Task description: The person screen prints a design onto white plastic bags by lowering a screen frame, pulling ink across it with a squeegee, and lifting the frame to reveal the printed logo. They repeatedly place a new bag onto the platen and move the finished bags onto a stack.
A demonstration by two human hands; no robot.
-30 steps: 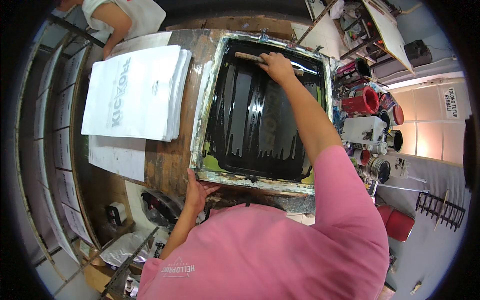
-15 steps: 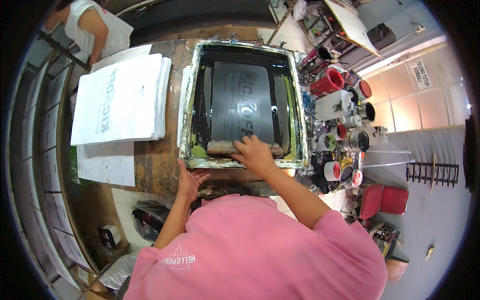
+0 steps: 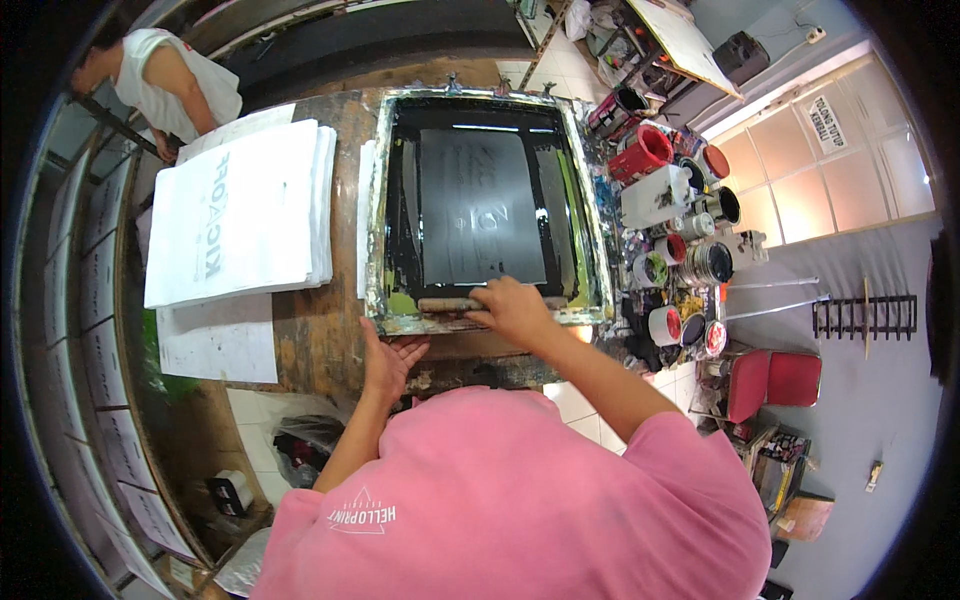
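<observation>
A screen printing frame (image 3: 383,200) with a paint-caked rim lies on the wooden table in front of me. Its dark mesh (image 3: 485,215) is wet with black ink, and pale lettering shows faintly through the middle. My right hand (image 3: 512,312) is closed around a wooden-handled squeegee (image 3: 447,305), which lies crosswise at the near end of the mesh. My left hand (image 3: 393,360) is at the frame's near left corner, palm up with fingers stretched out and thumb against the rim. Whether it bears any of the frame's weight I cannot tell.
Left of the frame, a thick stack of printed white sheets (image 3: 240,215) stands on the table (image 3: 330,350). Ink pots and a white jug (image 3: 655,207) crowd the right side. A drying rack (image 3: 105,330) runs along the far left, with another person (image 3: 180,85) behind it.
The squeegee has come slightly nearer to me and tipped, showing a narrower side. The lettering at the mesh's near end has grown fainter. My left hand stays at the corner.
</observation>
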